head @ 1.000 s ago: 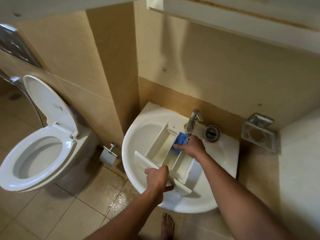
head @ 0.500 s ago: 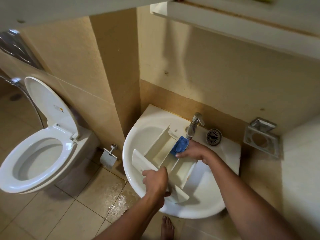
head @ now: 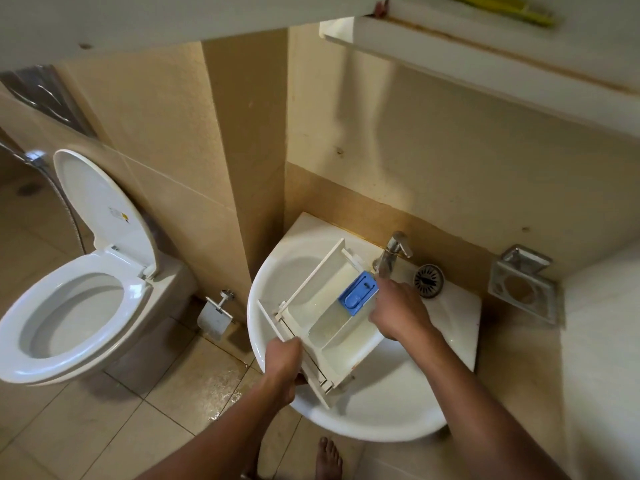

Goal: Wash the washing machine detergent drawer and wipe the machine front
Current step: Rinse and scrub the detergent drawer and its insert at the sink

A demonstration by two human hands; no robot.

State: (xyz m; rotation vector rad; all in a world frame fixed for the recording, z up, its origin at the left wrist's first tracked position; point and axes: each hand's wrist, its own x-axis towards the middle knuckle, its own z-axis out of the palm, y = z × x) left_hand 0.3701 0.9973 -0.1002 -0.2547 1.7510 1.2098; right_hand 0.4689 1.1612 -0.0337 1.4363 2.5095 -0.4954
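The white detergent drawer lay tilted across the sink, its blue insert beneath the tap; the left hand gripped its front panel, fingers curled shut; the right hand clasped its right wall beside the insert.

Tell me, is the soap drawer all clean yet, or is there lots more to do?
Not yet. Done: the detergent drawer is out of the machine and over the sink. In hand: the left hand grips its front panel, the right hand is at its back end beside the blue insert, under the tap; water sits in a compartment. Left: finishing the wash and wiping the machine front, which isn't in view.
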